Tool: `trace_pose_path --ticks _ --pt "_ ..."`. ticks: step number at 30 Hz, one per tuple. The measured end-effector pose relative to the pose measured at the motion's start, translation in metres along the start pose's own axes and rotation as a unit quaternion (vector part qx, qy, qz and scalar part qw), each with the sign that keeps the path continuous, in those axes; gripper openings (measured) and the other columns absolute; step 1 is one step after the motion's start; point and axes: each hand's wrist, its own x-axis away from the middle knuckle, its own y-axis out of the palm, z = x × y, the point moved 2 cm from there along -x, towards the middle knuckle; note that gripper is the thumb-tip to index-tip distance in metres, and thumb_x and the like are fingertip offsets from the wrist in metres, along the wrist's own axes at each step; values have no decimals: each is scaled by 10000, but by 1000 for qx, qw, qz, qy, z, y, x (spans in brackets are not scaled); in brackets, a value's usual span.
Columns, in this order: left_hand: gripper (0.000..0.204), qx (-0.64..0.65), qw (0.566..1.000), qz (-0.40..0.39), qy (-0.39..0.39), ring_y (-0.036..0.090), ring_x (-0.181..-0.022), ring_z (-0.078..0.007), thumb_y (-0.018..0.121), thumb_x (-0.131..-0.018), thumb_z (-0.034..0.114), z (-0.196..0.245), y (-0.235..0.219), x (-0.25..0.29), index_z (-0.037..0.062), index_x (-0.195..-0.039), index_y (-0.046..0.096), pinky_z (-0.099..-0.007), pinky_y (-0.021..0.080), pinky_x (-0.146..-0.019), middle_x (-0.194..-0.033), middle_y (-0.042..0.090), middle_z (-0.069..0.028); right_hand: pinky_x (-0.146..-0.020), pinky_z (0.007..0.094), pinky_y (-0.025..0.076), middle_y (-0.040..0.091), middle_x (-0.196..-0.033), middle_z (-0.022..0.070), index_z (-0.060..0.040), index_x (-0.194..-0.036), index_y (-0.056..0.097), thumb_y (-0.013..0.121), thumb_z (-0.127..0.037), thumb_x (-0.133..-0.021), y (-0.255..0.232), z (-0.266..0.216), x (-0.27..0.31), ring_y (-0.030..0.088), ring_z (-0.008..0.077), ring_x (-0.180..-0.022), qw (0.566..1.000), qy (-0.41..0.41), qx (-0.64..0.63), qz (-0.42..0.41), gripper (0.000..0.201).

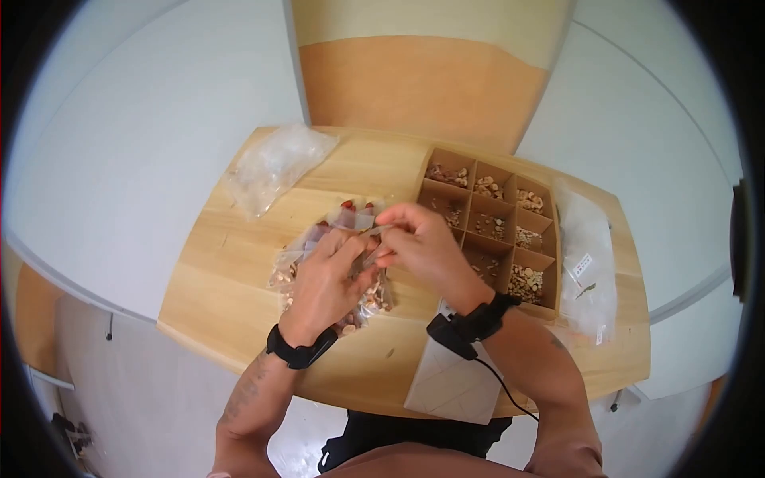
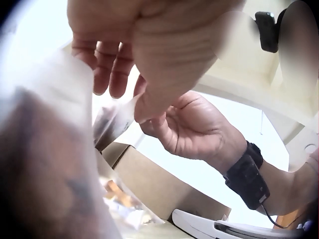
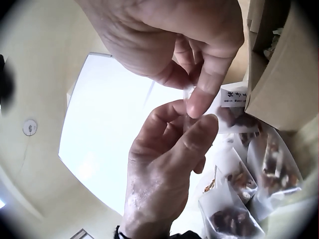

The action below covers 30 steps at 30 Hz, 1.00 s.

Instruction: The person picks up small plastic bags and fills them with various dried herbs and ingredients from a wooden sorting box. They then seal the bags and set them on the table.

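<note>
Over the front middle of the table, my left hand point(image 1: 323, 279) and right hand point(image 1: 426, 247) meet at a small translucent bag point(image 2: 113, 119). In the right wrist view both hands pinch its narrow clear edge point(image 3: 188, 94) between thumb and fingers, the right hand above the left. Dark contents show through the bag in the left wrist view. Below the hands lies a heap of filled translucent sachets point(image 3: 276, 169) with dried pieces inside, some with red bits. One sachet carries a printed label point(image 3: 234, 97). The hands hide part of the heap in the head view.
To the right stands a divided cardboard box point(image 1: 488, 205), its compartments holding dried slices and bits. A large clear plastic bag point(image 1: 279, 163) lies at the back left, another plastic bag point(image 1: 586, 271) right of the box. A flat white panel point(image 1: 454, 382) overhangs the front edge.
</note>
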Motion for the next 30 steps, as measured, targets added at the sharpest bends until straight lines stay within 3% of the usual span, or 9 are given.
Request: trace_pose_path --ticks 2,5,9,12,16,18,23,26,30 --pt "226 1 1000 -14 -11 646 -812 -308 740 -780 14 -8 3 0 64 -990 672 -367 528 -658 -961 643 -100 -657 287 598 640 -915 124 61 -1119 568 535 -41 -926 0 1 2 676 151 -749 1000 27 9 -11 220" --pt "134 25 999 26 -7 651 -717 -266 705 -800 -28 -13 8 2 41 -913 681 -327 521 -623 -862 648 -101 -668 283 594 641 -907 103 61 -1127 575 569 -80 -933 -3 -2 13 663 137 -763 999 35 9 -16 239" --pt "28 128 981 16 -145 594 -655 -127 678 -869 -2 -28 4 4 9 -893 671 -272 486 -610 -727 632 -70 -644 274 578 643 -877 74 48 -1110 596 598 -123 -939 -44 -16 30 647 122 -731 1000 15 9 22 242" --pt "13 172 967 14 -186 571 -654 -94 679 -886 15 -38 4 5 7 -891 671 -264 476 -597 -713 622 -37 -632 270 558 639 -843 47 30 -1073 633 590 -118 -946 -78 -37 57 623 109 -701 995 43 48 80 200" --pt "26 147 981 -12 -125 555 -709 -52 664 -921 32 -47 3 5 30 -944 675 -224 465 -621 -813 634 1 -634 266 535 633 -817 31 9 -1054 653 573 -101 -964 -130 -45 113 609 100 -689 983 12 38 178 163" --pt "110 207 954 -42 -212 545 -725 -50 655 -923 18 -42 4 5 40 -1030 669 -210 460 -630 -845 626 16 -638 261 525 630 -806 26 0 -1054 657 572 -95 -972 -154 -50 147 605 96 -687 968 3 47 247 152" --pt "329 136 972 -33 -188 542 -777 -62 670 -919 49 -51 -6 5 38 -1245 620 -215 457 -644 -946 585 13 -663 250 506 635 -813 33 5 -1061 651 568 -65 -982 -204 -36 239 591 102 -711 916 -16 101 388 135" --pt "371 85 982 -9 -171 530 -790 -72 668 -931 83 -62 -11 10 38 -1293 599 -227 457 -671 -997 567 3 -690 246 501 641 -824 30 10 -1069 644 572 -48 -977 -212 -12 281 587 96 -733 895 20 168 413 131" --pt "374 64 978 4 -200 507 -813 -79 644 -965 149 -55 -24 16 35 -1317 589 -231 444 -698 -995 555 1 -742 253 493 666 -944 7 -26 -1082 654 577 -15 -958 -207 8 306 599 94 -850 907 42 179 378 147"
